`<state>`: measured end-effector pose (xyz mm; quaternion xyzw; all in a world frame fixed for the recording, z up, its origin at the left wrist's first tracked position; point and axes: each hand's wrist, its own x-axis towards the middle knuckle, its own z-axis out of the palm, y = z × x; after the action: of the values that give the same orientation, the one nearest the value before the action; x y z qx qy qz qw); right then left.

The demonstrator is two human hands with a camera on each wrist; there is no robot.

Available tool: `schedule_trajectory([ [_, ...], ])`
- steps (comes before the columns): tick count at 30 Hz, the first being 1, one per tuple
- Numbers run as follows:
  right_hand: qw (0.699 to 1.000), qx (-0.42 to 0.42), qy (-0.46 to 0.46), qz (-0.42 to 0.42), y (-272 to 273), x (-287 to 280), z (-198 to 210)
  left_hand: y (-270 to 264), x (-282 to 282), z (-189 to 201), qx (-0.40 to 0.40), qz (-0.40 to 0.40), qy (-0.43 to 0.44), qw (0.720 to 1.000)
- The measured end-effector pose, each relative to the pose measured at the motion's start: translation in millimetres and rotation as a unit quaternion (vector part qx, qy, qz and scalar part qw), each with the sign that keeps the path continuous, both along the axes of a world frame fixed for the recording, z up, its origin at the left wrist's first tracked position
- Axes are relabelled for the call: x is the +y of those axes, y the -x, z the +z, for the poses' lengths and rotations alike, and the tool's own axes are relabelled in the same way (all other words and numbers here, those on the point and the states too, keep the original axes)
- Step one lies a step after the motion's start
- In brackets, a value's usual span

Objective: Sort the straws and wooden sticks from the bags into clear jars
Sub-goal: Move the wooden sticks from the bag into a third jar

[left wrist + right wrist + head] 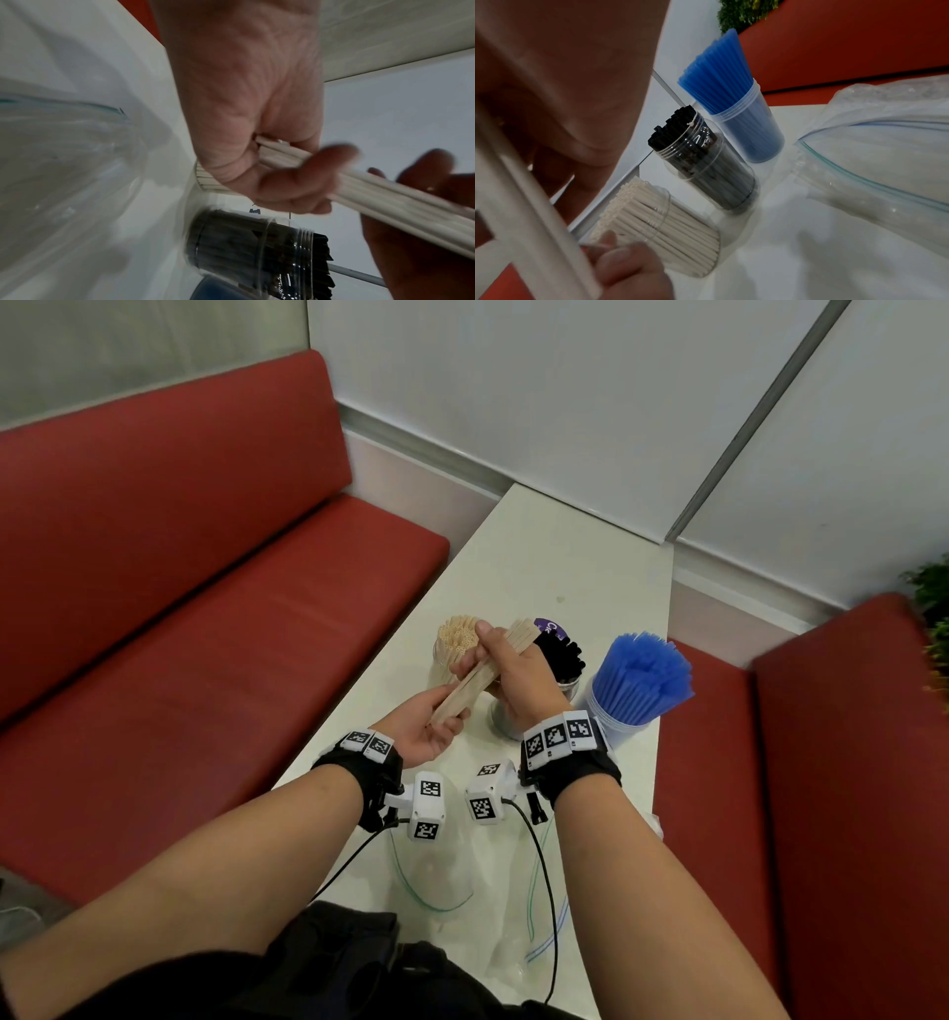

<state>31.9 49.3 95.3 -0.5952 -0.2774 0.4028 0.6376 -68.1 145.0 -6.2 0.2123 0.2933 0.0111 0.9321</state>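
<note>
Sticks [480, 672] in both clenched hands.

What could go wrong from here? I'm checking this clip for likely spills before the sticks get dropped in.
1. The bundle of flat wooden sticks is held tilted between the left hand and right hand, so loose sticks could slide out onto the white table.
2. The hands work directly over the clear jar of black straws and the clear jar of pale paper straws; a bump might tip one.
</note>
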Motion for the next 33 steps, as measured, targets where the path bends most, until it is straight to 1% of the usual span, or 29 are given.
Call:
schedule_trajectory([
  [3,0.997,-0.060,0.041,0.006,-2.0,-2.0,-4.2,4.2,2.3,2.2,0.008,-0.010,-0.038,0.999],
  [5,0.991,-0.095,0.083,0.035,-9.4,-4.5,1.5,9.3,6.7,4.7,0.027,-0.004,-0.073,0.997],
  [8,0.983,-0.091,0.133,0.082,-23.7,-6.1,13.5,12.0,15.5,11.6,0.068,0.010,-0.150,0.986],
  [10,0.986,-0.073,0.134,0.065,-29.9,-4.3,21.5,6.7,22.1,18.2,0.100,0.030,-0.207,0.973],
  [12,0.988,-0.080,0.129,0.034,-35.1,0.3,27.4,-1.9,28.2,22.7,0.138,0.051,-0.254,0.956],
  [14,0.980,-0.124,0.154,0.015,-41.2,6.9,30.9,-10.1,32.2,26.5,0.186,0.054,-0.310,0.931],
  [15,0.974,-0.147,0.171,0.007,-44.8,10.5,32.1,-13.8,34.0,27.8,0.212,0.051,-0.347,0.912],
  [18,0.964,-0.181,0.197,-0.019,-50.7,23.2,36.7,-23.6,41.0,29.9,0.271,0.025,-0.476,0.836],
  [20,0.961,-0.195,0.194,-0.038,-52.1,32.6,41.3,-31.8,46.4,28.0,0.284,0.003,-0.545,0.789],
  [21,0.959,-0.203,0.191,-0.046,-53.8,37.3,43.1,-35.6,48.2,27.1,0.282,-0.004,-0.567,0.774],
  [23,0.956,-0.214,0.192,-0.055,-58.1,46.9,44.7,-40.6,50.8,25.5,0.276,-0.024,-0.591,0.758],
  [25,0.953,-0.222,0.197,-0.059,-61.5,56.1,44.0,-42.4,52.4,23.1,0.268,-0.048,-0.594,0.757],
  [28,0.937,-0.265,0.222,-0.044,-62.7,67.0,32.8,-42.5,54.5,20.2,0.249,-0.053,-0.568,0.782],
  [29,0.930,-0.279,0.236,-0.036,-61.4,69.4,25.7,-42.5,54.9,20.0,0.245,-0.053,-0.562,0.788],
  [33,0.903,-0.311,0.297,-0.028,-54.3,77.4,-11.7,-45.4,54.1,20.8,0.247,-0.050,-0.548,0.797],
])
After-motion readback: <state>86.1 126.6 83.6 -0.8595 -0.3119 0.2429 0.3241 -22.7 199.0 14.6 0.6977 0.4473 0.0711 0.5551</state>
